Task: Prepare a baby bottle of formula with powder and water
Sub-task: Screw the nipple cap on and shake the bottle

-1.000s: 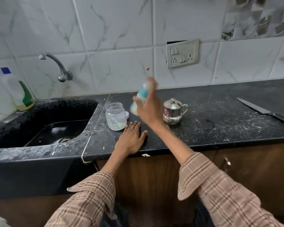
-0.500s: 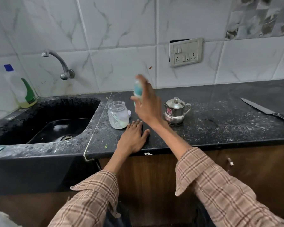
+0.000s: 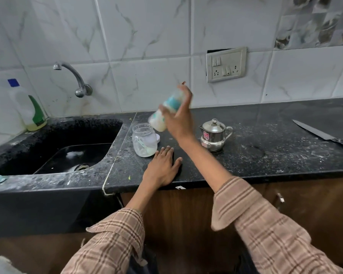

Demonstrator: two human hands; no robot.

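My right hand (image 3: 179, 117) grips the baby bottle (image 3: 165, 112) in the air above the black counter (image 3: 255, 153). The bottle is blurred and tilted, its teal collar and cap up to the right, its milky base down to the left. Just below it stands an open clear jar (image 3: 144, 139) with white powder and a scoop inside. A white lid (image 3: 158, 137) lies behind the jar. My left hand (image 3: 162, 168) rests flat on the counter, fingers straight, beside the jar. A small steel pot (image 3: 214, 135) with a lid stands to the right of my right arm.
A black sink (image 3: 63, 149) with a wall tap (image 3: 75, 80) lies at the left. A dish-soap bottle (image 3: 29, 106) stands at its back corner. A large knife (image 3: 323, 133) lies at the far right of the counter. A socket plate (image 3: 226, 64) is on the tiled wall.
The bottle in my right hand has swung from upright back to a tilt, blurred with motion. My left hand stays flat on the counter.
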